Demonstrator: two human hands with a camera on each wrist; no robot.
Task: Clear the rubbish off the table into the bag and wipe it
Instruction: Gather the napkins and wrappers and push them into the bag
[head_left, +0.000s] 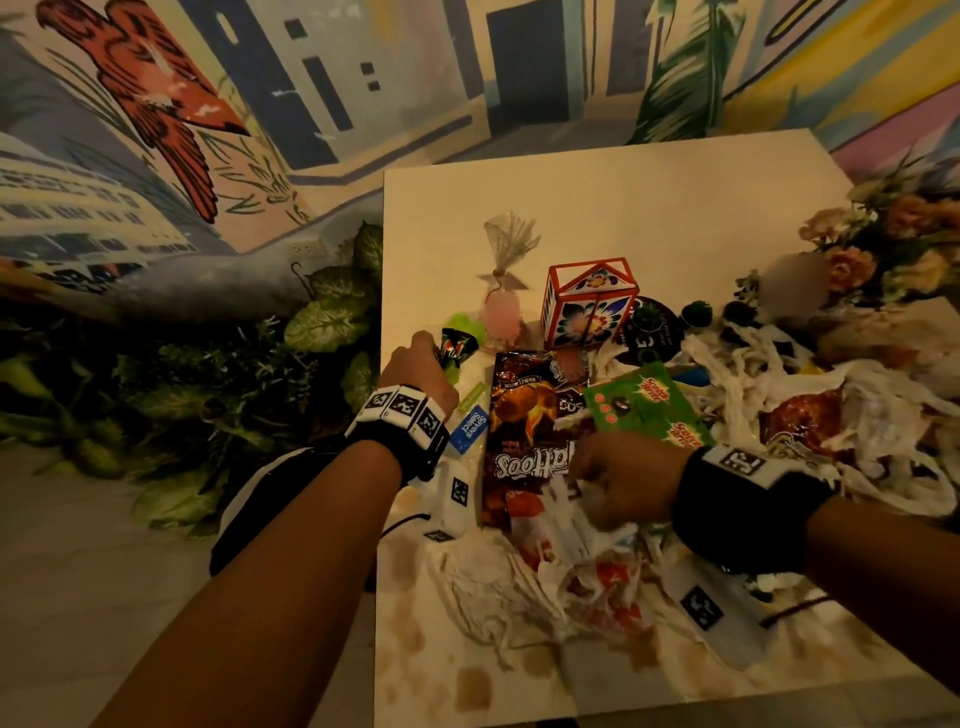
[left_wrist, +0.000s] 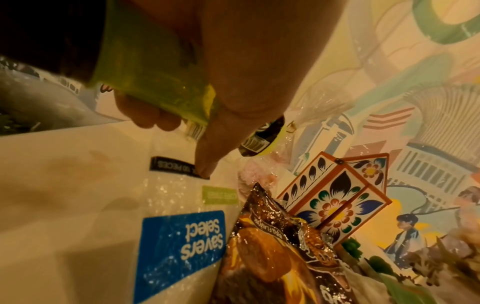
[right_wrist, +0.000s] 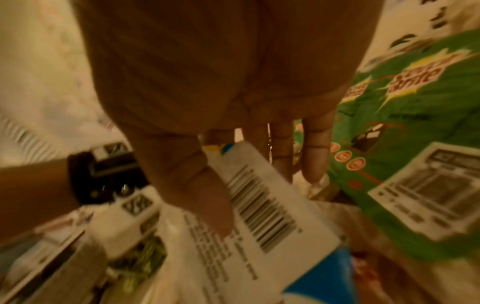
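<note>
My left hand (head_left: 431, 358) (left_wrist: 187, 127) grips a crumpled green and black wrapper (head_left: 460, 340) (left_wrist: 155, 82) at the table's left edge. My right hand (head_left: 597, 483) (right_wrist: 262, 197) pinches a white packet with a barcode label (right_wrist: 259, 207), thumb on top and fingers behind it; that view is blurred. Between the hands lies a brown snack bag (head_left: 524, 426) (left_wrist: 272, 257). A green Scotch-Brite pack (head_left: 644, 410) (right_wrist: 415, 102) sits just beyond the right hand. Crumpled white plastic bags (head_left: 779, 395) spread over the right and front of the table (head_left: 623, 197).
A clear pack with a blue Savers Select label (head_left: 470, 428) (left_wrist: 182, 246) lies below the left hand. A painted box (head_left: 587, 306) (left_wrist: 332, 197) and a pink item in cellophane (head_left: 501, 312) stand further back. Flowers (head_left: 883, 244) stand far right. Brown stains (head_left: 467, 686) mark the front.
</note>
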